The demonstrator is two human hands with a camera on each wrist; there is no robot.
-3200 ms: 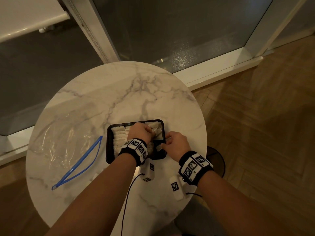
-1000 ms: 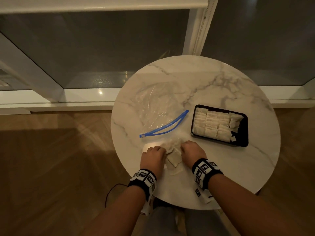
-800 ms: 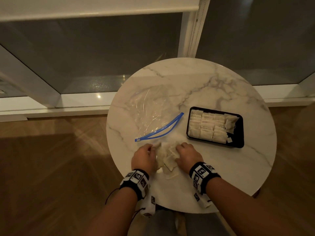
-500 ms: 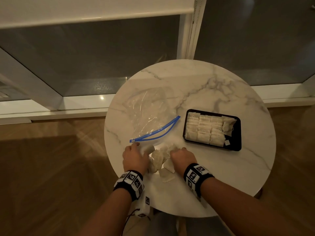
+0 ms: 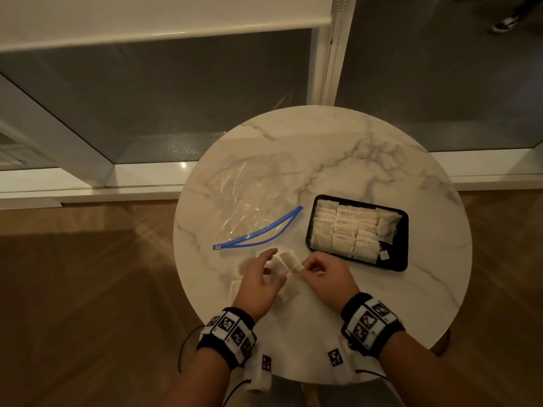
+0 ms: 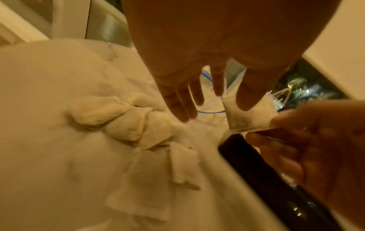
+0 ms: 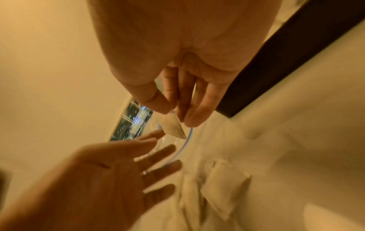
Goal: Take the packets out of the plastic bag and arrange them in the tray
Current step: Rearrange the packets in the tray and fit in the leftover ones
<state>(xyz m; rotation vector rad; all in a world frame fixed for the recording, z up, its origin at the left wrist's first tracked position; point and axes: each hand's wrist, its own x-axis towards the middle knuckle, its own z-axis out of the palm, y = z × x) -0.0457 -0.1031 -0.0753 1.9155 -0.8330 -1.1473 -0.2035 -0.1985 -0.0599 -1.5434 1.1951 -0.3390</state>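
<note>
Head view: a round marble table [image 5: 367,160] is being looked down on; a black tray [image 5: 403,254] is sitting toward the table's right edge, filled with rows of white packets [image 5: 340,227]; a clear plastic bag [image 5: 249,201] with a blue zip strip [image 5: 258,234] is lying flat toward the left edge, looking emptied; loose packets [image 5: 289,292] are lying near the front edge, between the two hands; the left hand [image 5: 258,284] is being held over them with fingers spread and nothing gripped; the right hand [image 5: 326,274] is being held just in front of the tray's near left corner, one packet [image 5: 289,259] being pinched at its fingertips; marker bands are being worn on both wrists.

Left wrist view: the left hand [image 6: 199,65] is being shown with straight, parted fingers [image 6: 177,107] above the tabletop, touching nothing that can be made out; a heap of loose packets [image 6: 122,121] is lying under and left of it; the pinched packet [image 6: 248,115] is being held up by the right hand [image 6: 320,143] beside the left thumb; the tray's dark wall [image 6: 262,176] is lying lower right.

Right wrist view: the packet [image 7: 173,128] is being pinched between the right hand's thumb and fingertips [image 7: 195,115], clear of the table; the left hand [image 7: 110,176] is being held open, palm visible, lower left; loose packets [image 7: 225,186] are lying below; the tray's edge [image 7: 276,68] is running along the upper right; the picture is blurred.
</note>
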